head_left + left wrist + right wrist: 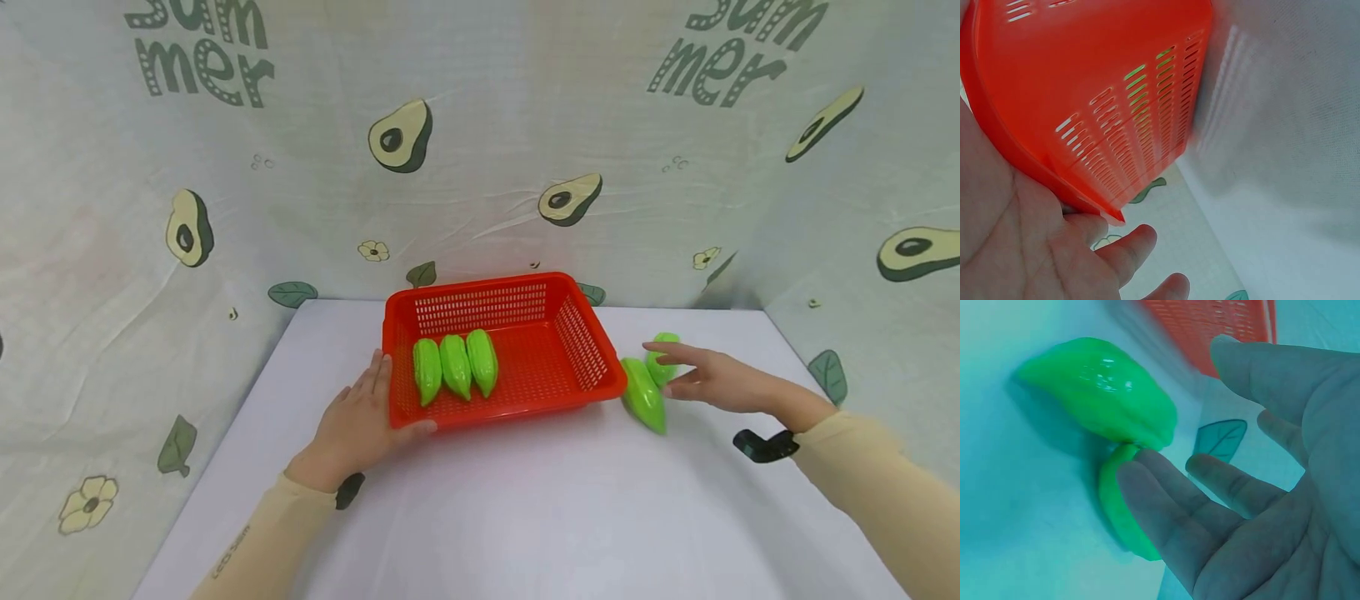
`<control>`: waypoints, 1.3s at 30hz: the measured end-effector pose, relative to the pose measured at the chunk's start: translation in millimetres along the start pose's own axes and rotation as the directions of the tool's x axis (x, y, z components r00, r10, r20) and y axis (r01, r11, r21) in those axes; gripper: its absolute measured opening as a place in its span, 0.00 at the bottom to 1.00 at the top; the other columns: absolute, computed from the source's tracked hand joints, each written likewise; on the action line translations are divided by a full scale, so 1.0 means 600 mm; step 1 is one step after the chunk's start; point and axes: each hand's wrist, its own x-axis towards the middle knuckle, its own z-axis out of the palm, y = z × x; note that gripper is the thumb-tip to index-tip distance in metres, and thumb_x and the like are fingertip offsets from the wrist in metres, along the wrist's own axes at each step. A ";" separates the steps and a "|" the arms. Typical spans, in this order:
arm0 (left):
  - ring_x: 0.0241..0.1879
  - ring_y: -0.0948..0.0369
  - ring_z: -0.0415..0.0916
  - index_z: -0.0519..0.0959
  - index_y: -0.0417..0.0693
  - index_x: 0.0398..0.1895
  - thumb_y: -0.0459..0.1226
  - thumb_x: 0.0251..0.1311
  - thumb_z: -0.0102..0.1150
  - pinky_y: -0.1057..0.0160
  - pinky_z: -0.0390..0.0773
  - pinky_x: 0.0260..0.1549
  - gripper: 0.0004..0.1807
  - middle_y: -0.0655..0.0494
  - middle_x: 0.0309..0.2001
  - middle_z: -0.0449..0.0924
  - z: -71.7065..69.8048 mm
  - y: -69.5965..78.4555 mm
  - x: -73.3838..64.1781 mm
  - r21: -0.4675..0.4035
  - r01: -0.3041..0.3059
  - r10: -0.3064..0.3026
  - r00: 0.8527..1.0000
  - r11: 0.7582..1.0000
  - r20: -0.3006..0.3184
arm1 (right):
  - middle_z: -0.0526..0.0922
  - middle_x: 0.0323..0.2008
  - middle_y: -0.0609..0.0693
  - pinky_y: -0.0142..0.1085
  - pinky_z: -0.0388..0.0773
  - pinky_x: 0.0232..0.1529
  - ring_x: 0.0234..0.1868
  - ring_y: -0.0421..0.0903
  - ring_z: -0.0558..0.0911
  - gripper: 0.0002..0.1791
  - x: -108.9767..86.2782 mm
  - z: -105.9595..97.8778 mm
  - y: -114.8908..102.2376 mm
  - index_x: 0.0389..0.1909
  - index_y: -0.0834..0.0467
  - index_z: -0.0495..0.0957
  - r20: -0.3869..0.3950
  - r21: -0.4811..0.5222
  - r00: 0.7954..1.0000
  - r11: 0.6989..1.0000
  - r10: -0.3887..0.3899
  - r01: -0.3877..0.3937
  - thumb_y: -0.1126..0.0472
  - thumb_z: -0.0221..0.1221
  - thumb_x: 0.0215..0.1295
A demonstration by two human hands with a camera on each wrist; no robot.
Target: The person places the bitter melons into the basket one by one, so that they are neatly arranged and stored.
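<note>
A red plastic basket with slotted walls holds three glossy green ridged fruits, side by side in its left half. My left hand rests at the basket's front left corner, straight fingers along the left side and thumb along the front rim. Right of the basket, two more green fruits lie on the table, a longer pointed one and another touching its end. Above them my right hand reaches in from the right, fingers and thumb spread apart, holding nothing. Its fingertips partly cover the farther fruit.
The white table ends at the back and sides against a hanging cloth printed with avocados, leaves and flowers. The basket stands near the table's back edge. A black wrist strap sits on the right wrist.
</note>
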 end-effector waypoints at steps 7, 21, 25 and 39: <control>0.67 0.45 0.46 0.41 0.37 0.71 0.79 0.38 0.35 0.37 0.60 0.54 0.68 0.42 0.71 0.41 0.003 -0.003 -0.001 0.009 0.001 -0.001 1.000 1.000 0.002 | 0.62 0.62 0.64 0.49 0.78 0.39 0.52 0.60 0.74 0.38 0.001 0.025 0.012 0.69 0.41 0.54 -0.021 -0.039 1.000 0.999 0.016 -0.017 0.55 0.60 0.61; 0.67 0.45 0.46 0.42 0.36 0.71 0.79 0.38 0.35 0.38 0.59 0.55 0.67 0.42 0.71 0.41 0.003 -0.003 -0.001 0.014 -0.013 0.013 1.000 1.000 -0.006 | 0.59 0.65 0.63 0.41 0.79 0.39 0.49 0.58 0.76 0.33 0.007 0.067 0.018 0.65 0.49 0.65 -0.064 -0.183 0.997 0.983 -0.042 0.029 0.60 0.63 0.57; 0.67 0.45 0.47 0.42 0.36 0.71 0.79 0.38 0.34 0.38 0.60 0.55 0.68 0.42 0.71 0.41 0.005 -0.003 -0.001 0.013 -0.010 0.010 1.000 1.000 -0.008 | 0.55 0.66 0.66 0.42 0.79 0.40 0.48 0.57 0.77 0.30 0.009 0.073 0.023 0.62 0.50 0.68 -0.066 -0.225 0.996 0.974 -0.056 0.040 0.61 0.64 0.57; 0.67 0.45 0.46 0.41 0.36 0.71 0.80 0.38 0.34 0.38 0.60 0.55 0.68 0.42 0.71 0.41 0.007 -0.006 -0.001 0.021 -0.017 0.017 1.000 1.000 -0.016 | 0.66 0.58 0.61 0.46 0.78 0.41 0.54 0.58 0.70 0.25 -0.009 0.078 0.020 0.54 0.48 0.75 -0.092 -0.308 0.994 0.951 -0.065 0.034 0.57 0.66 0.54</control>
